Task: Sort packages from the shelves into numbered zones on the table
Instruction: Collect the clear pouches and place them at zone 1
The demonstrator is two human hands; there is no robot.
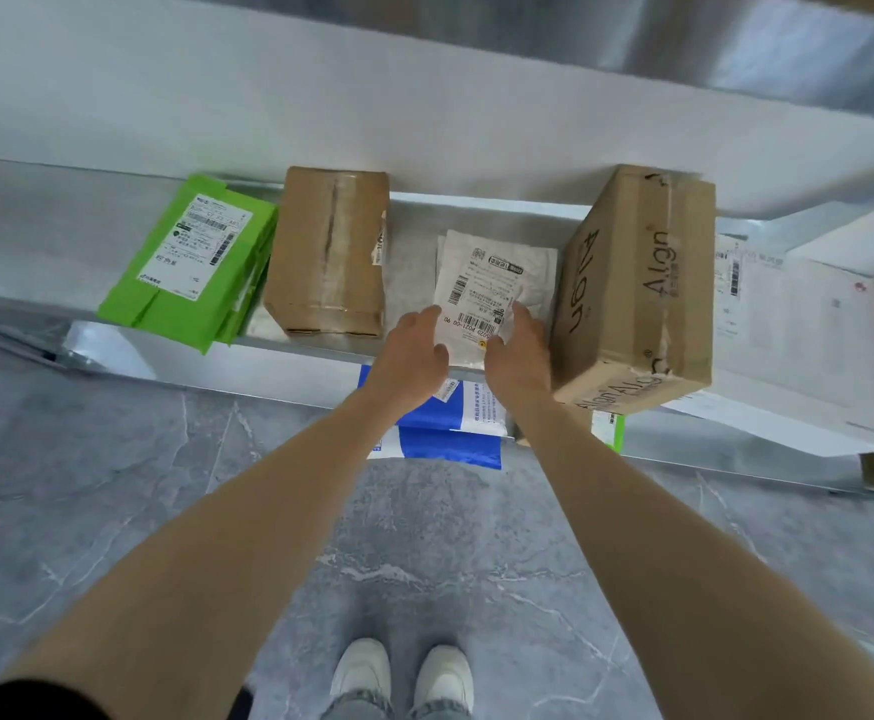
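Observation:
A flat white mailer (494,283) with a barcode label lies on the metal shelf (315,350) between two cardboard boxes. My left hand (414,356) is at the mailer's near left corner, fingers loosely bent, and touches its edge. My right hand (520,350) is at the near right corner, with the thumb over the label. Whether either hand grips the mailer is unclear.
A green mailer (190,262) lies at the shelf's left, next to a plain brown box (330,252). A large brown box printed "Align" (637,293) stands right of the white mailer. A big white package (798,345) is further right. A blue-and-white mailer (450,433) sits on the lower shelf.

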